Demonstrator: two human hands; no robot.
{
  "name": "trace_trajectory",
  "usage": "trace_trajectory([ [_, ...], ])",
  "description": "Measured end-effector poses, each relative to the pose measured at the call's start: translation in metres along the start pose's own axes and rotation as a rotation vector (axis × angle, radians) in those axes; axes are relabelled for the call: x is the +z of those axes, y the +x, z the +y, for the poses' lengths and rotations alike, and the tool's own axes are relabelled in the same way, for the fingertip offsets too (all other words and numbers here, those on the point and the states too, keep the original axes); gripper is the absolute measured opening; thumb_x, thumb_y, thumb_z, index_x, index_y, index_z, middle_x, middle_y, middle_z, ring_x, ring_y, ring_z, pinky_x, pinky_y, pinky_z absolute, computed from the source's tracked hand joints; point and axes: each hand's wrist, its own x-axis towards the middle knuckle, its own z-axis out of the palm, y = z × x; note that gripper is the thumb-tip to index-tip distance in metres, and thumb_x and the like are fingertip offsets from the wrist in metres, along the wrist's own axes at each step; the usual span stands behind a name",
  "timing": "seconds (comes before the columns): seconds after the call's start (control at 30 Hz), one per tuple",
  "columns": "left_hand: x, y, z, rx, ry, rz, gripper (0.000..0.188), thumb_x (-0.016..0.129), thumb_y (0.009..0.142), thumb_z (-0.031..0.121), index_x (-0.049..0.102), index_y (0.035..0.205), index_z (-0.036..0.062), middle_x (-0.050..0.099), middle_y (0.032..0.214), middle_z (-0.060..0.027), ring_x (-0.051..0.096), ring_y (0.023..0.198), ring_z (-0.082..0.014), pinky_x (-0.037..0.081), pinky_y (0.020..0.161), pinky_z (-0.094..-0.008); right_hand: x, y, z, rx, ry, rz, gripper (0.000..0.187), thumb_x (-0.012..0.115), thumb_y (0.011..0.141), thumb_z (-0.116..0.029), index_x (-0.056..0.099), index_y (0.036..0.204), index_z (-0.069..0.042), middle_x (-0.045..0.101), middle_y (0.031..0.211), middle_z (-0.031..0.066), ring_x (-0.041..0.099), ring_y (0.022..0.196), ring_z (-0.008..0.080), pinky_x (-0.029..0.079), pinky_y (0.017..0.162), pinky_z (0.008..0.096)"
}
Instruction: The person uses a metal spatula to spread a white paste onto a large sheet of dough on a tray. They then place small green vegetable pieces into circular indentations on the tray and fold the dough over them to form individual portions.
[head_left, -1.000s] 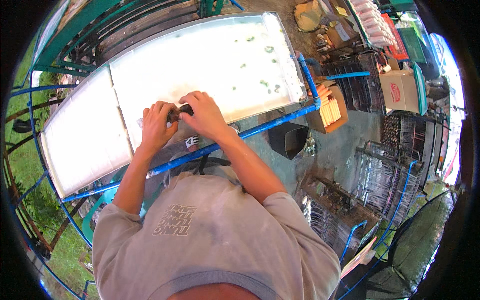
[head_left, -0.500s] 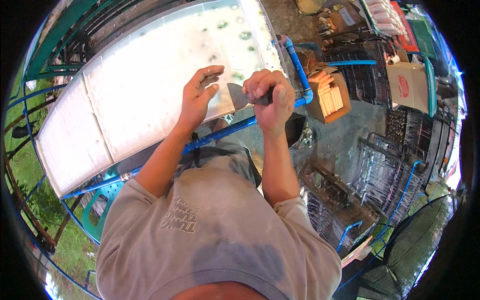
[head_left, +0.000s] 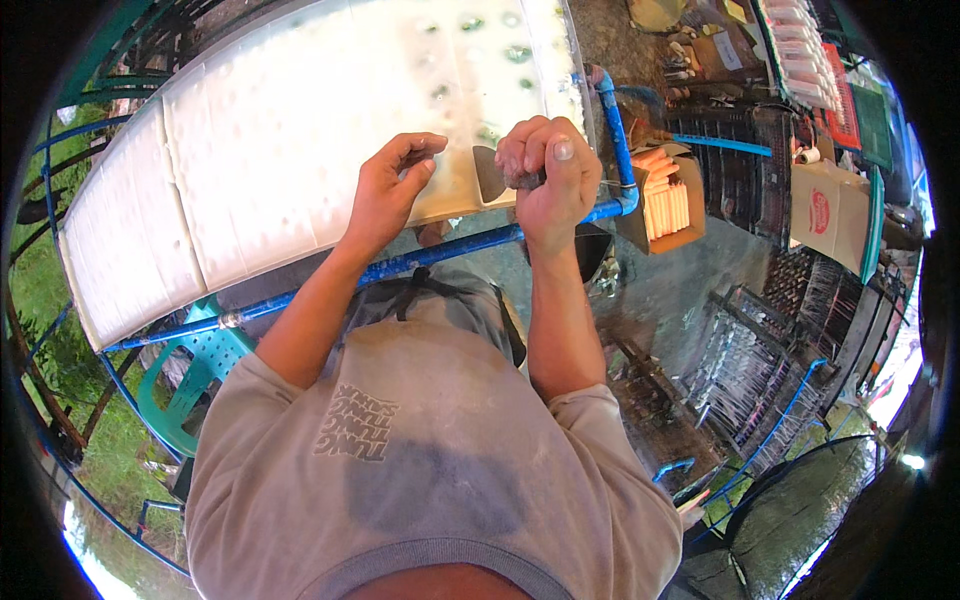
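While gripping a dark, flat-bladed scraper (head_left: pixel 486 176) in the curled right hand (head_left: pixel 550 175), holding the left hand (head_left: pixel 393 185) empty to its left, thumb and bent fingers loosely parted. Wrapping the right fingers and thumb tightly around the scraper's grip, mostly hiding that end and leaving only the broad, rounded blade showing against the white-topped counter (head_left: pixel 300 140), close to its front edge. Not showing clearly whether touching or hovering, either at the blade or under the left hand. Appearing only partway along, as a judgement: already having the scraper in hand and over the counter's right-hand part, but showing no strip or piece lifted away anywhere. Glaring strongly across much of the top, so hiding any fine cut or scraped line. Stretching pale past a straight seam (head_left: pixel 173 182) toward the left and carrying scattered dark spots (head_left: pixel 517 53) toward the right, so looking largely unworked. Bordering the front with a blue pipe rail (head_left: pixel 440 256), just below both hands. Sitting beyond the rail's corner, well apart from the blade, with orange candles (head_left: pixel 665 205) filling a cardboard box (head_left: pixel 690 237).
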Motion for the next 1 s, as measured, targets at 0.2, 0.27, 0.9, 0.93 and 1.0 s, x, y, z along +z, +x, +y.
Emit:
trace_trajectory([
  [0.2,-0.002,-0.001,0.005,-0.009,-0.003,-0.010,0.030,0.055,0.097,-0.001,0.063,0.126,-0.0044,0.068,0.126,-0.0115,0.061,0.121,-0.0186,0.044,0.109,-0.0346,0.006,0.009,-0.003,0.051,-0.039,-0.020,0.045,0.054,0.105,-0.034,0.051,0.071,-0.004,0.052,0.064,0.0038,0.042,0.058,0.0084,0.030,0.051,0.0259],
  [0.27,-0.002,0.000,0.005,-0.023,0.006,-0.011,0.030,0.055,0.097,-0.001,0.063,0.126,-0.0041,0.068,0.126,-0.0113,0.061,0.121,-0.0184,0.045,0.109,-0.0344,0.009,0.016,-0.004,0.082,-0.034,-0.023,0.044,0.053,0.106,-0.031,0.050,0.070,-0.005,0.051,0.063,0.0030,0.042,0.058,0.0078,0.030,0.051,0.0259],
  [0.9,-0.004,-0.001,0.004,-0.052,0.001,0.015,0.027,0.059,0.097,0.005,0.066,0.122,-0.0031,0.071,0.115,-0.0116,0.065,0.109,-0.0174,0.051,0.099,-0.0335,0.030,-0.016,-0.001,-0.007,-0.476,-0.252,0.025,0.060,0.092,-0.021,0.064,0.076,-0.002,0.062,0.072,0.0135,0.059,0.063,0.0281,0.048,0.061,0.0366],
  [0.93,-0.005,-0.003,0.013,-0.054,-0.058,-0.010,0.028,0.057,0.097,0.005,0.065,0.123,-0.0040,0.069,0.120,-0.0153,0.064,0.114,-0.0230,0.049,0.103,-0.0364,0.035,-0.017,0.004,-0.046,-0.504,-0.255,0.019,0.063,0.087,-0.020,0.065,0.076,-0.005,0.063,0.073,0.0138,0.060,0.065,0.0336,0.049,0.062,0.0422],
  [1.0,0.009,-0.018,0.044,0.062,-0.400,0.025,0.028,0.057,0.097,0.007,0.065,0.122,-0.0048,0.067,0.124,-0.0167,0.063,0.117,-0.0276,0.046,0.107,-0.0393,0.041,-0.019,0.005,-0.106,-0.628,-0.387,0.018,0.065,0.083,-0.022,0.063,0.074,-0.006,0.061,0.071,0.0127,0.060,0.065,0.0335,0.048,0.061,0.0441],
])
